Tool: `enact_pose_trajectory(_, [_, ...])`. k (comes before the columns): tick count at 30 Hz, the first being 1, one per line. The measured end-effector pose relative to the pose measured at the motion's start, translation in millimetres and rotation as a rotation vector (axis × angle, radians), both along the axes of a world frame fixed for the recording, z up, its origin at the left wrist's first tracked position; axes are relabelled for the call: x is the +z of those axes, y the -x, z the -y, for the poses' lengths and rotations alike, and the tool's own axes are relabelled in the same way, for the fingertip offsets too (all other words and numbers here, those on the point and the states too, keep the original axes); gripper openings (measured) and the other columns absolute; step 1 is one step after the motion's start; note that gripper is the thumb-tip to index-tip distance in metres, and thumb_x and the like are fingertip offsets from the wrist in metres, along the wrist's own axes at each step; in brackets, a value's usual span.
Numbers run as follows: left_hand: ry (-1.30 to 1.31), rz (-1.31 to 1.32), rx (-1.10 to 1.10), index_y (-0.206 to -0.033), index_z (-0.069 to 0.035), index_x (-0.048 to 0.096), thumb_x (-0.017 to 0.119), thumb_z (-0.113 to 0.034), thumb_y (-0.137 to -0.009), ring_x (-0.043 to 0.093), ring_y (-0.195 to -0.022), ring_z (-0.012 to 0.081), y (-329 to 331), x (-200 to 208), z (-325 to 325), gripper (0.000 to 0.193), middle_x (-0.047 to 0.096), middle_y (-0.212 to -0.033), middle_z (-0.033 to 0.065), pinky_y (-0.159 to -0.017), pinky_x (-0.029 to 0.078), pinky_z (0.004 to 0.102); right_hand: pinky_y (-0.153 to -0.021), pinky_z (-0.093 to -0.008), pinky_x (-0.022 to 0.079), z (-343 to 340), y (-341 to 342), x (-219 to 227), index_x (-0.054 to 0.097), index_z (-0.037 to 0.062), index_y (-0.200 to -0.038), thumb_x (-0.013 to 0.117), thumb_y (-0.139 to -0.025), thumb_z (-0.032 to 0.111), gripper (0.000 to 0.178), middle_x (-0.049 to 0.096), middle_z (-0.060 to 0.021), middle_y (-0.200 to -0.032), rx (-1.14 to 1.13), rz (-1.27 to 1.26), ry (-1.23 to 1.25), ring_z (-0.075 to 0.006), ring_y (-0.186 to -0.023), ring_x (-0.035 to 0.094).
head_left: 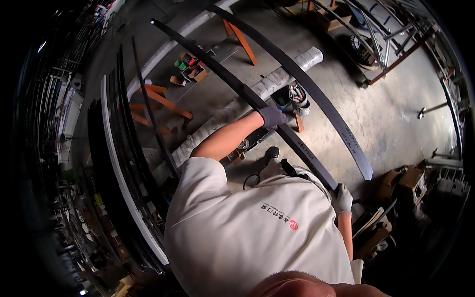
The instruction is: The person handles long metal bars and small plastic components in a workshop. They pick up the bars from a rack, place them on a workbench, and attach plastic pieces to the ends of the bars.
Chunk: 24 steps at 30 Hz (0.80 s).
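In front of me, a gloved left hand point(271, 117) clasps a bar point(303, 148); the right hand point(342, 199) grips its end.

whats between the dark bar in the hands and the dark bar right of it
The head view shows orange legs, part of a wrapped roll, a filled white bucket and floor between the held bar and the other dark bar.

The shirt point(237, 237) bears print point(278, 216); bars point(251, 97), apparently handwriting point(305, 150).
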<state>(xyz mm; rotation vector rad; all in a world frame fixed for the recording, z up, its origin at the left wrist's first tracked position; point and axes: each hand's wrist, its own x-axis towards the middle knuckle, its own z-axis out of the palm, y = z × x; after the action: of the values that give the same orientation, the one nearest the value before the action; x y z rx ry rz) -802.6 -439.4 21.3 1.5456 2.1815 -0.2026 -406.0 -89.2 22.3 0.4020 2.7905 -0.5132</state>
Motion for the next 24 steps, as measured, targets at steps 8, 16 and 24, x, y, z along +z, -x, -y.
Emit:
enact_pose_trajectory(8, [-0.033, -0.046, 0.054, -0.11, -0.014, 0.066, 0.079, -0.022, -0.081, 0.072, -0.099, 0.032, -18, -2, 21, 0.033, 0.073, -0.104, 0.0094, -0.083, 0.056, 0.0478, -0.083, -0.0503, 0.055, 14, -3, 7, 0.063, 0.0067, -0.119, 0.078, -0.086, 0.037, 0.047, 0.065, -0.0183, -0.109, 0.018, -0.039, -0.017, -0.041, -0.101, 0.065])
enact_pose_trajectory(16, [-0.095, -0.056, 0.043, -0.11, -0.014, 0.067, 0.081, -0.021, -0.078, 0.072, -0.094, 0.0365, -24, 2, 13, 0.035, 0.073, -0.101, 0.0097, -0.08, 0.057, 0.0494, -0.082, -0.0532, 0.056, 10, -9, -7, 0.061, 0.0037, -0.117, 0.079, -0.085, 0.036, 0.049, 0.059, -0.0237, -0.116, -0.018, -0.063, 0.018, -0.0455, -0.102, 0.063])
enact_pose_trajectory(24, [-0.098, -0.093, -0.041, -0.102, -0.011, 0.067, 0.065, -0.013, -0.086, 0.072, -0.089, 0.0371, -27, -22, 15, 0.016, 0.071, -0.095, 0.0147, -0.075, 0.056, 0.0511, -0.088, -0.052, 0.052, 21, -11, -7, 0.063, 0.0039, -0.109, 0.081, -0.084, 0.031, 0.041, 0.058, -0.0212, -0.115, -0.071, -0.06, 0.024, -0.0437, -0.107, 0.058])
